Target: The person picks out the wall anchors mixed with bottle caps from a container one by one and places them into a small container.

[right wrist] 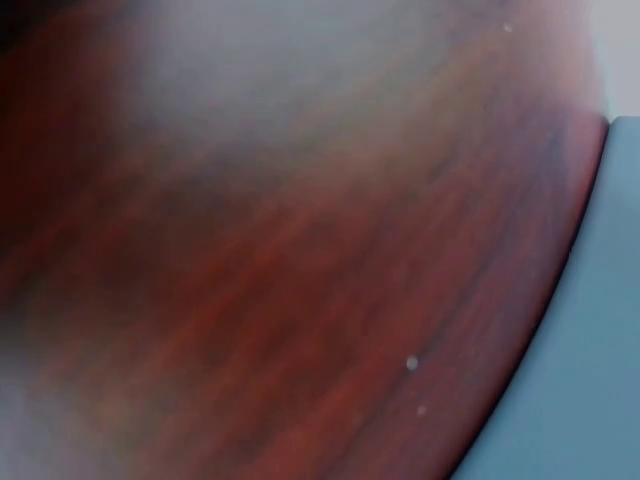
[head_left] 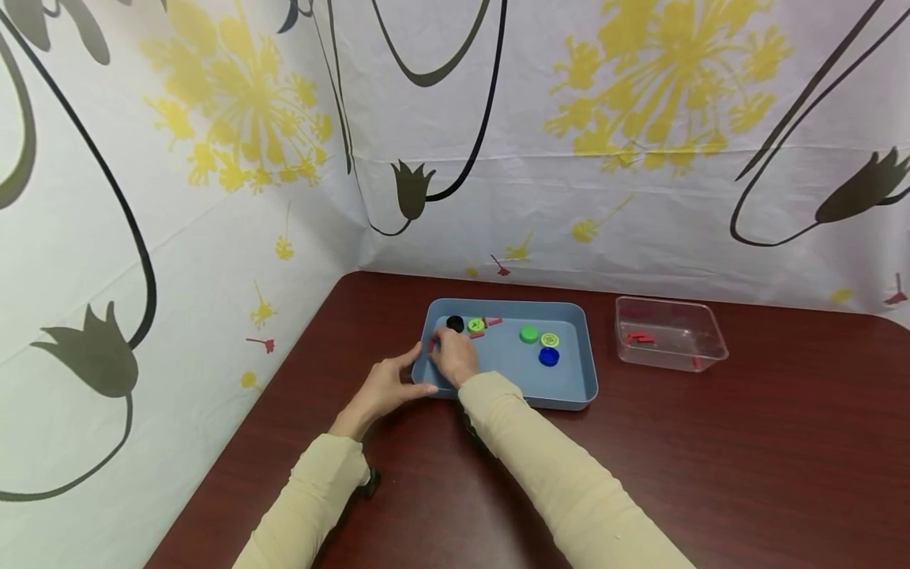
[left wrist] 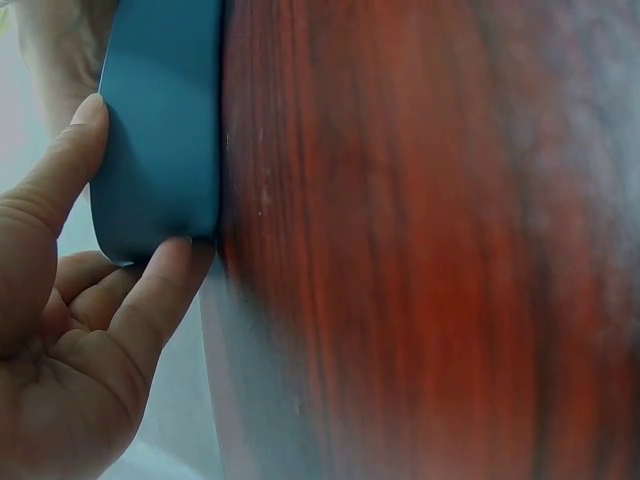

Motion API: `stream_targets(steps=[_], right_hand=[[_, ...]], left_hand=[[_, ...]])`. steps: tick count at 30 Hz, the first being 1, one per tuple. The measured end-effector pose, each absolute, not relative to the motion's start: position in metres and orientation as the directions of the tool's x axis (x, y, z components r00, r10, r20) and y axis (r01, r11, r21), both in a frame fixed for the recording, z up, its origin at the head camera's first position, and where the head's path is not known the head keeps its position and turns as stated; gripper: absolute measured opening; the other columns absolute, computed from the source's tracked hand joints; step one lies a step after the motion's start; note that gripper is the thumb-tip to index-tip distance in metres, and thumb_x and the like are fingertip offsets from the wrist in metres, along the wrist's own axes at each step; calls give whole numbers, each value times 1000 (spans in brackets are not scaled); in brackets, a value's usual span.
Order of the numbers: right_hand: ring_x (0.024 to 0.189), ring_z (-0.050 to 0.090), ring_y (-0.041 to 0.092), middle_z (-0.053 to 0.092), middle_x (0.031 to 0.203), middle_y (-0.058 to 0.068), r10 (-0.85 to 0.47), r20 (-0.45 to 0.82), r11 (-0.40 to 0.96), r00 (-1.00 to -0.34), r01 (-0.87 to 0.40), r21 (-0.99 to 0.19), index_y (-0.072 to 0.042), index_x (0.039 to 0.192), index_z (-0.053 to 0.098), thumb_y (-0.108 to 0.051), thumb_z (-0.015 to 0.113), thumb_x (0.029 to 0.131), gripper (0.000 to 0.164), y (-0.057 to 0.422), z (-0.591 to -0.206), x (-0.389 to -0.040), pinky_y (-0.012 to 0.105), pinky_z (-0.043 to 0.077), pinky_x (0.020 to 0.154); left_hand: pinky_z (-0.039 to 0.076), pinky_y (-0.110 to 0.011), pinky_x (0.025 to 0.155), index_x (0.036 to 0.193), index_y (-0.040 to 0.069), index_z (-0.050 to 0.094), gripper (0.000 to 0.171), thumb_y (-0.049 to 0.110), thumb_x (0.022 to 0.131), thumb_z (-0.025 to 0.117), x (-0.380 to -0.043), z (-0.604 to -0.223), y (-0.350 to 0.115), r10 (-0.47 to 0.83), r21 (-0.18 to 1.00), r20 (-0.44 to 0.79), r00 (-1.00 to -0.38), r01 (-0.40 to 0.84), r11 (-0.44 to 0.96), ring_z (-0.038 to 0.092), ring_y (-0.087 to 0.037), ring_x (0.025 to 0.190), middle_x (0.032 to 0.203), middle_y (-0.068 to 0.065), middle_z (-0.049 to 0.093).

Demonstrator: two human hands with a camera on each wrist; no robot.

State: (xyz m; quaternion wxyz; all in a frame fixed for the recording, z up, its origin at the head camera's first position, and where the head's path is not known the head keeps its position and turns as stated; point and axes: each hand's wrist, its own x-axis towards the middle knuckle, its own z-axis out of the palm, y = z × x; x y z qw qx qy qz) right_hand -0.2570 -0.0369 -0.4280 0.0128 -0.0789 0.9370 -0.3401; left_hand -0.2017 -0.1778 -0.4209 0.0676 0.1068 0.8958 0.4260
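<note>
A shallow blue-grey tray (head_left: 508, 381) lies on the table. My left hand (head_left: 384, 387) grips its near left corner; in the left wrist view the thumb is at the rim and the fingers (left wrist: 155, 305) curl against the outer wall. Inside the tray's left end, my right hand (head_left: 455, 357) points down with bent fingers, pinching a small red piece (head_left: 430, 346) mostly hidden by them. Just beyond that hand lie a black cap (head_left: 455, 323), a yellow-green cap (head_left: 476, 325) and red sticks (head_left: 494, 322). The right wrist view shows only the tray's side and table.
Farther right in the tray sit a green cap (head_left: 529, 334), a pale yellow-green patterned cap (head_left: 550, 340) and a blue cap (head_left: 549, 356). A clear plastic box (head_left: 671, 359) with several red sticks (head_left: 641, 337) stands right of the tray. Patterned cloth (head_left: 455, 237) hangs behind the dark red table (head_left: 711, 442).
</note>
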Motion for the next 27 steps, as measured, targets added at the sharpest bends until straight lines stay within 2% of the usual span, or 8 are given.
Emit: stream_targets(steps=[13, 22, 27], right_hand=[[82, 63, 23, 68, 91, 8, -196, 52, 801, -979, -191, -568, -8, 95, 66, -15, 66, 89, 9, -37, -429, -257, 35, 50, 74], [80, 63, 23, 68, 85, 9, -271, 98, 798, -958, -280, -534, -5, 91, 68, -11, 68, 86, 7, -30, -428, -254, 35, 51, 73], [76, 60, 22, 66, 83, 9, -316, 83, 780, -945, -309, -543, -4, 87, 67, -9, 68, 85, 6, -24, -426, -251, 33, 50, 70]], left_hand=[[49, -37, 90, 145, 9, 33, 83, 28, 78, 77, -202, -421, -178, 254, 771, -42, -966, 130, 624, 55, -25, 118, 142, -15, 45], [48, -39, 91, 145, 7, 32, 83, 29, 79, 76, -202, -420, -179, 278, 754, -24, -960, 165, 636, 56, -26, 117, 142, -16, 44], [50, -37, 89, 146, 8, 31, 83, 31, 79, 76, -201, -420, -179, 273, 757, -26, -962, 160, 634, 60, -26, 112, 141, -16, 45]])
